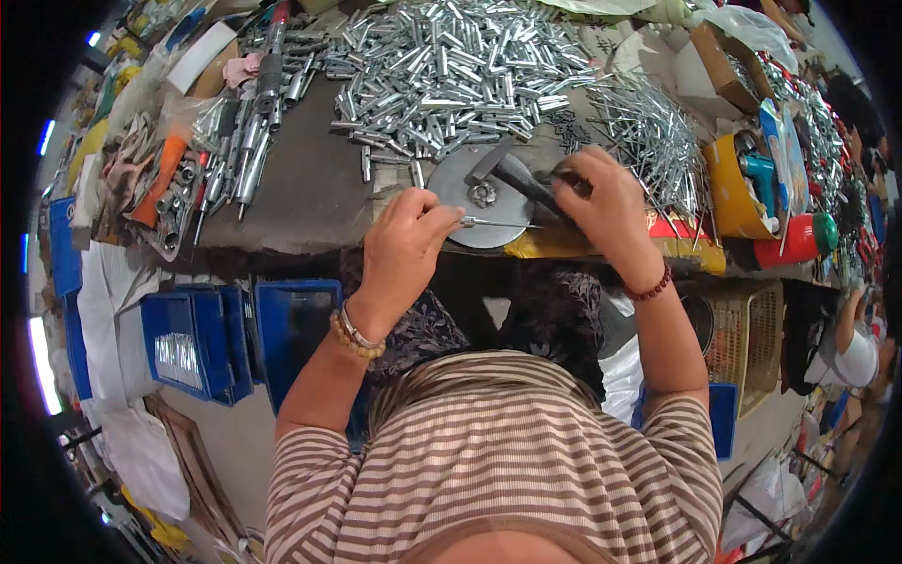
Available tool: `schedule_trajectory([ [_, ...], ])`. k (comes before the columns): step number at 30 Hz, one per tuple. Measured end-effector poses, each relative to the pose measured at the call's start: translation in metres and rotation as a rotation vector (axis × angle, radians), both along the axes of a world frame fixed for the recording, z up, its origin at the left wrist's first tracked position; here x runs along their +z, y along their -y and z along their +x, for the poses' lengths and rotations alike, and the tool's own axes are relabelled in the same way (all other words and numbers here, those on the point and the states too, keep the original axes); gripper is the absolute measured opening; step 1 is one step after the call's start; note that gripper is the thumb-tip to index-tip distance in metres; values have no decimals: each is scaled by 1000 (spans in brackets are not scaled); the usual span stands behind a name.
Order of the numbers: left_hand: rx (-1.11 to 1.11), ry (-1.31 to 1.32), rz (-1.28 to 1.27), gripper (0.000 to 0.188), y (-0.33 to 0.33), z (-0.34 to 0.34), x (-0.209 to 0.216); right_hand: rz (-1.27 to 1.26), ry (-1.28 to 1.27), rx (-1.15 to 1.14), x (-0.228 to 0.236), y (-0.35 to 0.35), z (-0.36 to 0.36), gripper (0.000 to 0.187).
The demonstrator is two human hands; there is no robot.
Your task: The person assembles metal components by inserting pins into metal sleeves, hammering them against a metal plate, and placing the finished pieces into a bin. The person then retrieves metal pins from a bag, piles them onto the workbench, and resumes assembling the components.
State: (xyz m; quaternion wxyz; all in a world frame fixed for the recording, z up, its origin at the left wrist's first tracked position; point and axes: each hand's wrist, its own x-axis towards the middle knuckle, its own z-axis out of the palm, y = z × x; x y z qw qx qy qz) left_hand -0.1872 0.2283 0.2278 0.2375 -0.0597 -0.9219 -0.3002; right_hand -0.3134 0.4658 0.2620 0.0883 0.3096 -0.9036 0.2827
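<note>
My left hand [406,246] pinches a thin metal rod [503,224], its pointed end reaching right across the front of a round grey metal plate [454,174]. A short metal sleeve seems to sit on the rod by my fingertips. My right hand [606,202] is closed around the dark handle of a hammer [522,179]. The hammer's head is over the plate, close to a small round metal piece [482,195] at its middle. A large heap of short shiny metal tubes [451,70] lies beyond the plate.
Thin metal rods [658,141] lie piled at right, beside a yellow container [738,188] and a red bottle with a green cap [799,240]. Hand tools and an orange-handled one [169,174] are at left. Blue crates [193,343] stand below the table edge. Another person [850,352] is at far right.
</note>
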Motion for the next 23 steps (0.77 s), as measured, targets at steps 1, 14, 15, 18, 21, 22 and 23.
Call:
schedule_trajectory([
  [1,2,3,-9,19,0,1,1,-173,156,101,4,8,9,15],
  [14,23,-17,-44,13,0,0,-1,-164,86,396,-9,49,30,16],
  [15,24,-17,-43,13,-1,0,-1,-163,86,397,-8,50,30,16],
  [18,24,-16,-42,13,0,0,-2,-131,75,395,-6,52,30,15],
  [21,11,-17,-26,13,1,0,-3,-104,-20,451,-5,55,30,14],
  [22,-1,-15,-33,17,2,0,-4,-6,-119,442,-3,57,32,14],
  [23,-11,-12,-42,21,5,1,-4,91,-219,434,-1,59,35,16],
])
